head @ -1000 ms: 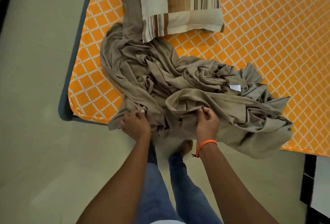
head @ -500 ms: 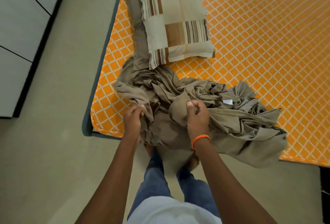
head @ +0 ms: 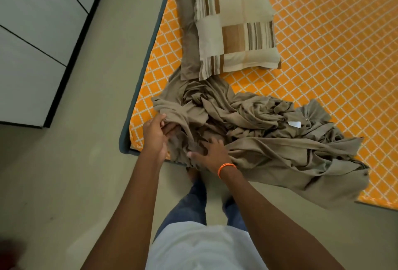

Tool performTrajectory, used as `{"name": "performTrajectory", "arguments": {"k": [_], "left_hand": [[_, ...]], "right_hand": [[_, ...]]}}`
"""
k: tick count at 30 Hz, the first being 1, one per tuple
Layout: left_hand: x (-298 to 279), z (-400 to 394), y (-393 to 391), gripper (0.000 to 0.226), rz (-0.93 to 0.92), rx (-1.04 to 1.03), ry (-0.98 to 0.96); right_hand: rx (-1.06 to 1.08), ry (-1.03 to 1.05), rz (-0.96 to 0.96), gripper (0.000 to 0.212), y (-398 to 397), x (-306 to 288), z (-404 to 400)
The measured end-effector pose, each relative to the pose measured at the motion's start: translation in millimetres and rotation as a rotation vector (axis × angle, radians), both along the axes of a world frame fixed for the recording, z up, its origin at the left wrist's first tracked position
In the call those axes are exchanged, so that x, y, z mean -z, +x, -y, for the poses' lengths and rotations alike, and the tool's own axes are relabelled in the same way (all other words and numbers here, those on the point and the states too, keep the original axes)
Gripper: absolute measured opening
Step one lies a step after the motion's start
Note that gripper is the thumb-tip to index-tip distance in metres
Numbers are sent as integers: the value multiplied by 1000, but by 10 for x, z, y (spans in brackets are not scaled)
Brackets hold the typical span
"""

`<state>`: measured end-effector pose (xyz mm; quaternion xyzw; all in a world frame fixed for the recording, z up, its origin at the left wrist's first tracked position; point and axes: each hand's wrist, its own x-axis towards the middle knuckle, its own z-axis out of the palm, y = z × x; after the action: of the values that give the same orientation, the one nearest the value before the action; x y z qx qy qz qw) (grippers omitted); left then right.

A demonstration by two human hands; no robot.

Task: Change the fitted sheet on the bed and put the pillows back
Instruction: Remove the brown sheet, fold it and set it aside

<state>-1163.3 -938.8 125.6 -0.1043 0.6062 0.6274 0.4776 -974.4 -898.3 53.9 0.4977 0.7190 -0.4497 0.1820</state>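
A crumpled taupe fitted sheet [head: 269, 138] lies heaped on the near corner of the orange lattice-patterned mattress [head: 333, 43], part of it hanging over the edge. My left hand [head: 155, 134] grips a fold of the sheet at the heap's left side. My right hand [head: 210, 153], with an orange band at the wrist, rests on the sheet with fingers spread into the cloth. A beige and brown striped pillow [head: 234, 20] lies on the mattress beyond the heap, on top of a strip of the same taupe cloth.
The mattress sits low on a dark grey base [head: 125, 142] over a pale floor [head: 64, 183]. White cabinet doors [head: 32, 39] stand at the left. My legs and bare feet are at the mattress edge, under the hanging sheet.
My right hand has let go of the fold it pinched and now lies spread on the cloth, lower down. My left hand has shifted its grip up and left. The view has tilted upward.
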Motion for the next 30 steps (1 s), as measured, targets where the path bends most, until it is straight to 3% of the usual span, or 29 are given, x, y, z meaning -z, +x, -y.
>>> {"name": "performTrajectory", "arguments": {"k": [1,3,5,7,10,13,15,17,19,22,26,30], "left_hand": [[-7,-23,-21,36,7,-6,-2],[26,-24,-84,36,5,-18,-11],[65,-7,-156,37,-3,-31,-10],[104,22,-205,33,-15,-53,-23],[196,35,-190,7,-264,-24,-178],[155,-12,-89,28,-674,165,-358],[15,-67,113,30,-803,459,-259],[-71,-122,359,30,-827,772,-97],[-155,-206,622,39,-840,957,36],[-291,-372,954,42,-823,940,113],[-414,-541,1188,32,-942,819,-18],[-554,-623,1283,21,-1028,826,-59]], "right_hand": [[-89,48,55,92,-60,70,63],[-93,192,53,67,-186,222,182],[137,248,-24,41,-272,312,229],[248,261,-101,30,-312,271,215],[176,412,-151,15,-260,73,86],[130,586,-150,16,-157,-168,-145],[114,682,-134,14,-82,-356,-304],[144,763,-127,8,6,-556,-464],[177,835,-94,9,97,-802,-618],[241,868,-33,11,200,-1136,-779],[286,925,9,22,306,-1389,-736],[404,954,-12,18,426,-1482,-684]]}}
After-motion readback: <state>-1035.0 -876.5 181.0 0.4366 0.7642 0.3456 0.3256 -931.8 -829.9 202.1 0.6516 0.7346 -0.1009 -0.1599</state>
